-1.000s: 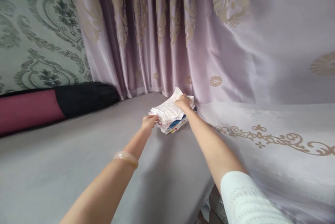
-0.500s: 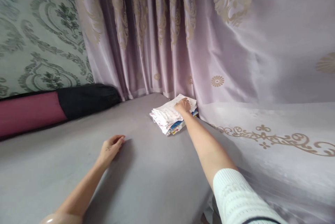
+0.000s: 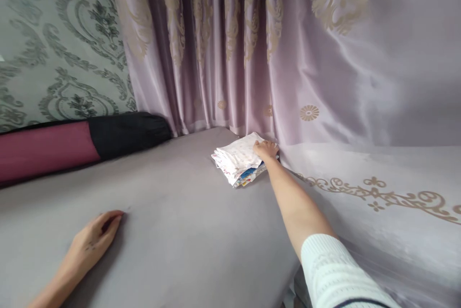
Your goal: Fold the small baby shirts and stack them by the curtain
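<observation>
I see white cloths (image 3: 237, 152) with faint pinkish print, blue and yellow lower down; a grey sheet (image 3: 180, 241); a maroon-and-black bolster (image 3: 46, 147); gold motifs on my feed's lilac curtain (image 3: 309, 68); dark scrollwork on pale-green wallpaper (image 3: 88, 53).

wall (image 3: 68, 49): pale green, dark ornate scrollwork; curtain (image 3: 291, 73): mauve satin, gold motifs, deep folds near centre, paler lower band at right; bed (image 3: 162, 207): flat, grey-covered; long cushion (image 3: 68, 145): maroon and black, beside the wall; light: soft, satin sheen
</observation>
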Tool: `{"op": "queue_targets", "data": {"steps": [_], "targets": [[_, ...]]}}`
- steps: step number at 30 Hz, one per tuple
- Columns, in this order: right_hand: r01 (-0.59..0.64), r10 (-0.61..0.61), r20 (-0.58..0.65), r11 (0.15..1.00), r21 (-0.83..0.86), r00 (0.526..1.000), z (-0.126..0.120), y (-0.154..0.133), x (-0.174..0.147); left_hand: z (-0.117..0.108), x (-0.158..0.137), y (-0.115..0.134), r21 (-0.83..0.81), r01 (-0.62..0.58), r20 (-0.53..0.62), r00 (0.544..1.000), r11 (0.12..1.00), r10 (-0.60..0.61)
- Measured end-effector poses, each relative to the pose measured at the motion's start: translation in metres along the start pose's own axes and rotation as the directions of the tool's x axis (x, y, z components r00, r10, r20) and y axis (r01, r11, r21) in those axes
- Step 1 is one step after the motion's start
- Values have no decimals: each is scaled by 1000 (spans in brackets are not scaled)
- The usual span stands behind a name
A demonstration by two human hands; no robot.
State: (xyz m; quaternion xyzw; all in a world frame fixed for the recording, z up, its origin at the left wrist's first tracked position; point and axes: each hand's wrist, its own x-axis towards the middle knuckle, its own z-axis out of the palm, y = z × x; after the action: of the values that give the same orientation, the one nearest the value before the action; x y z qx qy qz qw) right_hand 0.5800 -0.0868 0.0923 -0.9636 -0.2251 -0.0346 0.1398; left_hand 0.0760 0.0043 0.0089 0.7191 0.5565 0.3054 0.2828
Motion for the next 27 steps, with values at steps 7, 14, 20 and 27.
{"op": "queue_targets", "data": {"steps": [7, 14, 20, 27], "targets": [[114, -113, 10, 993, -43, 993, -4, -16, -13, 5, 2, -4, 2, -36, 5, 999, 999, 36], [429, -432, 88, 902, 44, 898, 12, -56, -64, 4, 0, -7, 139, -99, 54, 994, 985, 92], [431, -430, 38, 902, -14, 902, 26, -54, -78, 4, -1, -13, 225, -174, 100, 983, 959, 155], [427, -426, 25, 903, -48, 904, 28, -54, -79, 7, 0, -16, 227, -242, 79, 970, 943, 230]]}}
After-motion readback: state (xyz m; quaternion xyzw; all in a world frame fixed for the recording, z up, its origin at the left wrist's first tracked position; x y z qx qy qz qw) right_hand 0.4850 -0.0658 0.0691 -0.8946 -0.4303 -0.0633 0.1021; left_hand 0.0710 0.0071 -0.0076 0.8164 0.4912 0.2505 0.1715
